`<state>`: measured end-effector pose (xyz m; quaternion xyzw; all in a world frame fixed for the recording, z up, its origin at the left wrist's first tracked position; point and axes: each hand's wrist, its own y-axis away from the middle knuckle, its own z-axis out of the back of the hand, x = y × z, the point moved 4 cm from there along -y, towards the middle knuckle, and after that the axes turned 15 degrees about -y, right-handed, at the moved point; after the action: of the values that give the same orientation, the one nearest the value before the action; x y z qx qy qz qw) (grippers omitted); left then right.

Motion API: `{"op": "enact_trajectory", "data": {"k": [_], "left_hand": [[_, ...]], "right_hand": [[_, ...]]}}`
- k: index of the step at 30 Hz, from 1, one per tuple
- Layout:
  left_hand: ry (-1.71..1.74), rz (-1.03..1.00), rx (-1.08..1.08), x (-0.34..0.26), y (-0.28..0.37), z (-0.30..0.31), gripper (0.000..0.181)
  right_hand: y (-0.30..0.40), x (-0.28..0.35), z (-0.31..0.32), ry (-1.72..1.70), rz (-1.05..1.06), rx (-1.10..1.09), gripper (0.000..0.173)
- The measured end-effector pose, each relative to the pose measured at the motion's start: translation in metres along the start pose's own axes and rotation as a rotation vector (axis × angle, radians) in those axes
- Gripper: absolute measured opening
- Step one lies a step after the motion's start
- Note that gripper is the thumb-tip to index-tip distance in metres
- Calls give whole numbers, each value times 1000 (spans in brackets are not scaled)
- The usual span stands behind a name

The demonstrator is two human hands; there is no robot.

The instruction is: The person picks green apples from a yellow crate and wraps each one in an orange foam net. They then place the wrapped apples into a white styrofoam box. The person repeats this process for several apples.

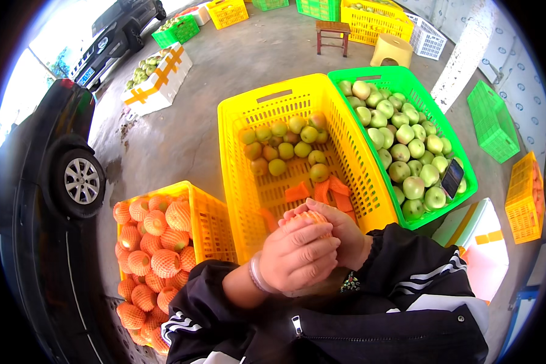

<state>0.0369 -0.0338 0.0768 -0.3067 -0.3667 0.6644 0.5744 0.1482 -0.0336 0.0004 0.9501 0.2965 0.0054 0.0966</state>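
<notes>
Both my hands meet over the near end of a yellow plastic crate. Between them is a round fruit in an orange foam net, mostly hidden by fingers. My left hand, with a bracelet at its wrist, covers it from the near side; my right hand cups it from the far right. Bare green and reddish apples lie at the crate's far end, and loose orange foam nets lie nearer me. Left of it, another yellow crate is heaped with netted fruits.
A green crate full of green apples adjoins on the right, a smartphone on top. A white foam box is at right. Farther off stand a wooden stool, a plastic stool and more crates; a black car is at left.
</notes>
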Motion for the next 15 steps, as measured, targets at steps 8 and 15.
{"op": "enact_trajectory", "data": {"k": [8,15], "left_hand": [[312,438,-110,16,6,3,10],[332,409,-51,25,5,-2,8]], "right_hand": [[-13,-5,-8,-72,-59,6,47],[-14,-4,-8,-318,-234,291,44]]}}
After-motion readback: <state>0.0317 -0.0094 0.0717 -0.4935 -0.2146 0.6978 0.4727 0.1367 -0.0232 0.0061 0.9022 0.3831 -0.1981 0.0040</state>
